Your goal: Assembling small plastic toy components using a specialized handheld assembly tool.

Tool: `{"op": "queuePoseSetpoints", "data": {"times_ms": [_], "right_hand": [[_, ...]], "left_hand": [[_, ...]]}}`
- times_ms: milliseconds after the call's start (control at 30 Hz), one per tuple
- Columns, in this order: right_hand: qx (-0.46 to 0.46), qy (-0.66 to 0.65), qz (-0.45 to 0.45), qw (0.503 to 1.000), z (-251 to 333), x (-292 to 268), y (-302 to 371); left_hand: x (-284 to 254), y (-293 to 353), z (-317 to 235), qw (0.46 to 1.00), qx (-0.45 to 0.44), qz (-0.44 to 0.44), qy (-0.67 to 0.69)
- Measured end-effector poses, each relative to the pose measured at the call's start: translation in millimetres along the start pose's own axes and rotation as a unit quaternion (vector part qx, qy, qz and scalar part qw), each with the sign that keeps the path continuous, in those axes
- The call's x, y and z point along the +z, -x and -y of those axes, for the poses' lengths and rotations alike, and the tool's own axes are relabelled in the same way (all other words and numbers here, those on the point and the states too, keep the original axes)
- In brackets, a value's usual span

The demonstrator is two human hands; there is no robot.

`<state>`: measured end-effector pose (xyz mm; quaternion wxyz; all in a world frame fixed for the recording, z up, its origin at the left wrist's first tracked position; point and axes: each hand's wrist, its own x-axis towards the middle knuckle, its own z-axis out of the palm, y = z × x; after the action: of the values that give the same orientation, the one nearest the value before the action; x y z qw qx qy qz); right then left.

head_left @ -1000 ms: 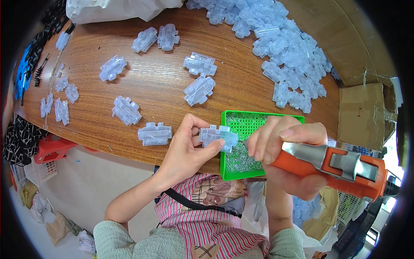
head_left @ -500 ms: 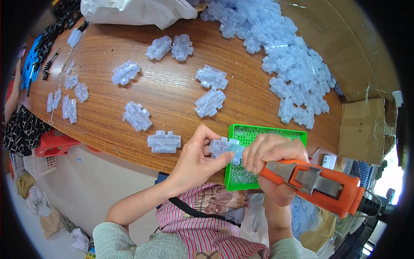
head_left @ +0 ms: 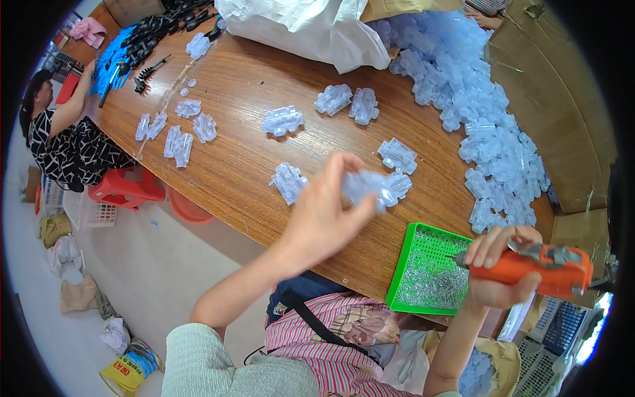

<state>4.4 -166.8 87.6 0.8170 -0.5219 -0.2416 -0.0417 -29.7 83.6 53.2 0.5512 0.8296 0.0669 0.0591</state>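
My left hand [head_left: 321, 215] is raised over the wooden table, closed on a translucent plastic part [head_left: 365, 188] pinched between thumb and fingers; both are smeared by motion. My right hand [head_left: 499, 268] wraps round an orange electric screwdriver [head_left: 559, 270] with a metal lever. Its tip points left, above the right side of a green tray [head_left: 401, 274] with perforated walls. Small silvery screws [head_left: 436, 281] lie in that tray. Behind the held part sit two more such parts, one [head_left: 397, 156] in full view and another [head_left: 400, 184] partly covered.
A large heap of translucent parts [head_left: 503, 152] runs along the right, against cardboard [head_left: 562, 92]. Several loose parts [head_left: 282, 120] are spread over the table [head_left: 231, 83]. A white sack [head_left: 304, 33] lies at the back. Far left, a person [head_left: 63, 139] sits beside a red stool [head_left: 129, 188].
The screwdriver has come away from the part and moved right with my right hand. My left hand has carried the part up off the tray. The whole view has shifted left.
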Motion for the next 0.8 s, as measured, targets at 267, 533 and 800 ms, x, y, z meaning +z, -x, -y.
{"op": "queuePoseSetpoints", "data": {"times_ms": [267,533,800], "right_hand": [[-0.008,0.151,-0.048,0.987,-5,-2,3],[0.039,0.143,-0.051,0.988,8,-14,5],[0.064,0.147,-0.066,0.985,-14,-11,26]], "left_hand": [[-27,-31,23,0.949,0.103,-0.003,-0.299],[-40,26,11,0.879,0.143,0.192,-0.411],[11,28,3,0.947,-0.074,0.294,0.107]]}}
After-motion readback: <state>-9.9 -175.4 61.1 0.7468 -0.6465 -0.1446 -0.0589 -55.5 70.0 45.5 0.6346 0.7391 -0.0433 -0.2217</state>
